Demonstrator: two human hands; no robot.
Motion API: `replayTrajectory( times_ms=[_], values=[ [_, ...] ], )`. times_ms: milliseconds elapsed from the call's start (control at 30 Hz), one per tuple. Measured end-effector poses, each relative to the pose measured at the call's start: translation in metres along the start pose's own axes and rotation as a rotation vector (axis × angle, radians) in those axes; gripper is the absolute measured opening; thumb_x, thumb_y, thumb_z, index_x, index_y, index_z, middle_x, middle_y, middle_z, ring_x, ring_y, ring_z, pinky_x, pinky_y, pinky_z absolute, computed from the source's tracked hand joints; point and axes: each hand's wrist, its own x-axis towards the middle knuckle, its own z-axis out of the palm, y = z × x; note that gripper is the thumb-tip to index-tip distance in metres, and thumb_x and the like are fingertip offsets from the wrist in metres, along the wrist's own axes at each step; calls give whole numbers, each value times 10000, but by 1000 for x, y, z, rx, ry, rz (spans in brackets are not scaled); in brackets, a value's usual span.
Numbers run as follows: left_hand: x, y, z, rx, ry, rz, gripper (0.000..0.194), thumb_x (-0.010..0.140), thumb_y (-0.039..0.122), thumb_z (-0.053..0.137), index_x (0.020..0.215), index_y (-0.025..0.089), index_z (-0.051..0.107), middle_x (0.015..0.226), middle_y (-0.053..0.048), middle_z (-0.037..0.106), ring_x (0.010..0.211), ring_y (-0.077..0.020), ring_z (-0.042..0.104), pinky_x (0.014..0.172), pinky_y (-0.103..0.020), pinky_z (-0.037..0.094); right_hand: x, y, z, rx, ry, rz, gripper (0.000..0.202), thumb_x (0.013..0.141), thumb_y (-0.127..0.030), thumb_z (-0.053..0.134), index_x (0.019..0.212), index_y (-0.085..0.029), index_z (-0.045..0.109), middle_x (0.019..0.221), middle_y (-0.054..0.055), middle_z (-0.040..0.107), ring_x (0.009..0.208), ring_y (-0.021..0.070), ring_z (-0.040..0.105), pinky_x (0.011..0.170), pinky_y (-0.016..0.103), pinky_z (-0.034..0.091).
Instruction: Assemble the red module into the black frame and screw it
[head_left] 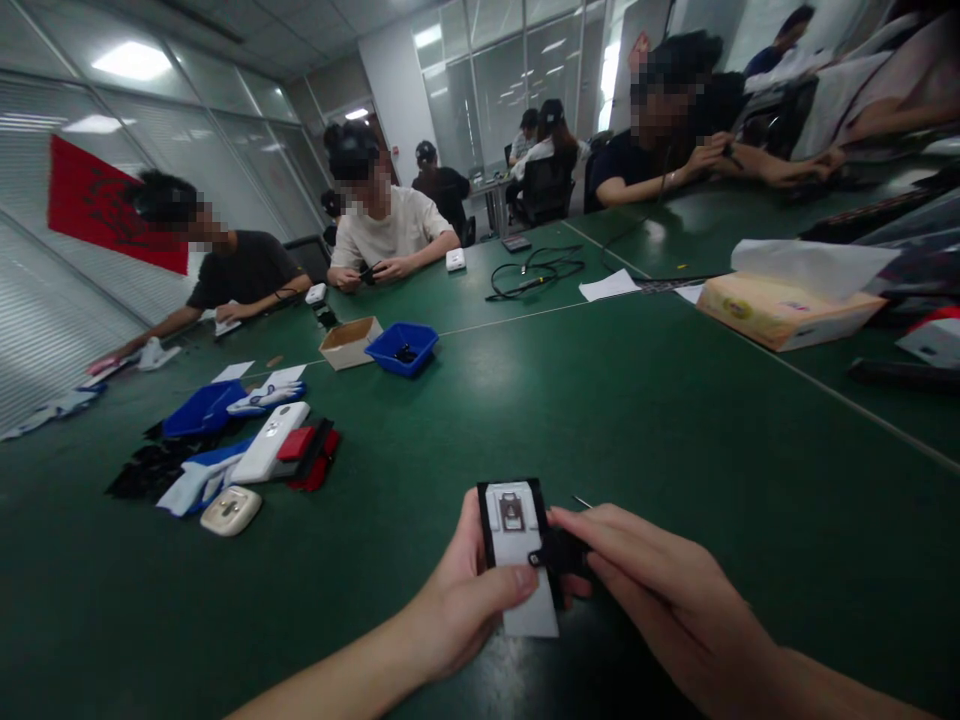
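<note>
Near the front of the green table, my left hand [469, 600] is wrapped round a flat black-edged case [486, 530], its thumb lying across the front. A white card [529, 610] with a small dark printed picture lies on the case and sticks out below it. My right hand [660, 570] is at the case's right side, fingers pressed together on a small black piece [562, 553] with a ring or snap at its left end. A thin metal tip [581, 501] shows just above the right fingers; what it belongs to is hidden.
At the left lie a blue tray [204, 408], gloves [196, 482], a white box [271, 443], red and black pouches and a beige round-cornered object [231, 511]. Farther off are a blue bin [403, 350], a cardboard box [349, 345], cables [534, 275] and a tissue pack [780, 308]. People sit around the table.
</note>
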Motion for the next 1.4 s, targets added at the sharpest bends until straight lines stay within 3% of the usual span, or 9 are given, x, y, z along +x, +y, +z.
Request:
replayTrajectory(
  times_ms=[100,200,267,400,600,967,1133,1267,1400],
  values=[
    [0,2,2,5,11,-23,597,818,366,860,1255,214,481,1031,-71,739,913,-230,781,826,-343,583,-1,3,0,-35,54,36,414,982,-60,514,1328,-236,659,979,46,794,785,141,773,667,199,631],
    [-1,2,1,45,57,-24,657,802,382,878,1305,219,488,1122,-96,710,978,-253,753,736,-325,610,1,2,-1,-80,77,32,363,956,-54,582,1259,-233,673,896,7,803,707,117,773,679,166,632],
    [-2,1,0,88,83,-15,703,753,353,919,1300,217,499,1111,-88,696,957,-238,735,679,-281,602,4,1,-3,-118,78,-46,296,949,-58,595,1176,-219,696,911,17,811,785,130,792,762,181,643],
    [0,-1,1,115,91,-7,710,688,309,964,1244,195,537,1085,-69,675,906,-184,698,721,-270,592,10,-2,-7,-176,82,-158,215,940,-52,604,1063,-181,724,993,62,810,898,140,792,863,187,630],
    [1,1,6,187,61,40,702,735,394,935,1283,213,536,1088,-32,646,944,-152,631,827,-278,542,11,-5,-9,-218,41,-208,232,964,-58,578,1078,-197,725,981,53,795,880,132,783,838,172,629],
    [-1,-2,8,141,93,64,604,794,434,882,1270,218,581,1015,-25,639,919,-158,611,835,-284,507,11,-7,-12,-299,-11,-233,216,1036,-117,518,1002,-193,718,950,58,789,861,101,783,825,116,599],
    [-5,1,10,134,56,24,622,793,443,879,1262,228,532,1019,-22,617,875,-155,624,788,-289,516,3,-3,-14,-232,-86,-205,253,990,-90,547,1116,-231,715,1031,42,794,904,124,788,863,124,599],
    [-6,4,14,131,3,51,629,787,437,889,1243,204,523,998,-13,603,844,-120,581,791,-263,491,-14,6,-17,-190,-156,-170,286,992,-198,569,1205,-289,737,1115,44,799,946,188,798,844,160,627],
    [-8,5,16,181,23,100,616,804,446,877,1250,174,550,988,-12,605,872,-105,561,811,-226,443,-21,9,-18,-311,-193,-218,280,1026,-277,547,1215,-326,748,1125,23,798,922,173,798,804,140,625]
  ],
)
